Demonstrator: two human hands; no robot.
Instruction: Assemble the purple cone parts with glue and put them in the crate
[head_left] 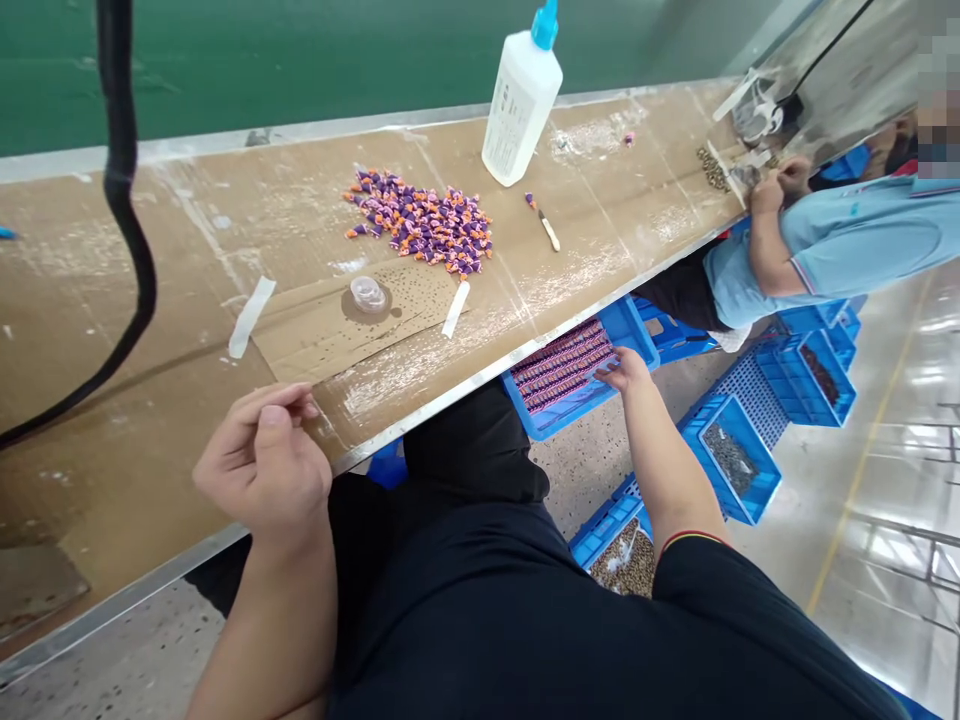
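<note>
My left hand (266, 455) is over the table's front edge, thumb and fingers pressed together; whatever may be between them is hidden. Beyond it, a cardboard sheet (315, 318) carries a small clear cup (367, 294) standing on a wet stain. My right hand (624, 370) reaches down beside the table, fingers apart at the right end of a blue crate (546, 428). Inside this crate lie rows of striped pink, white and dark strips (562, 366). A pile of small purple, orange and white pieces (427, 222) covers the table behind the cardboard.
A white bottle with a blue cap (523, 105) stands near the back. A small brush-like tool (550, 230) lies right of the pile. A black cable (124, 220) hangs at left. Rightward sit a co-worker in a blue shirt (847, 240) and blue crates of small parts (731, 458).
</note>
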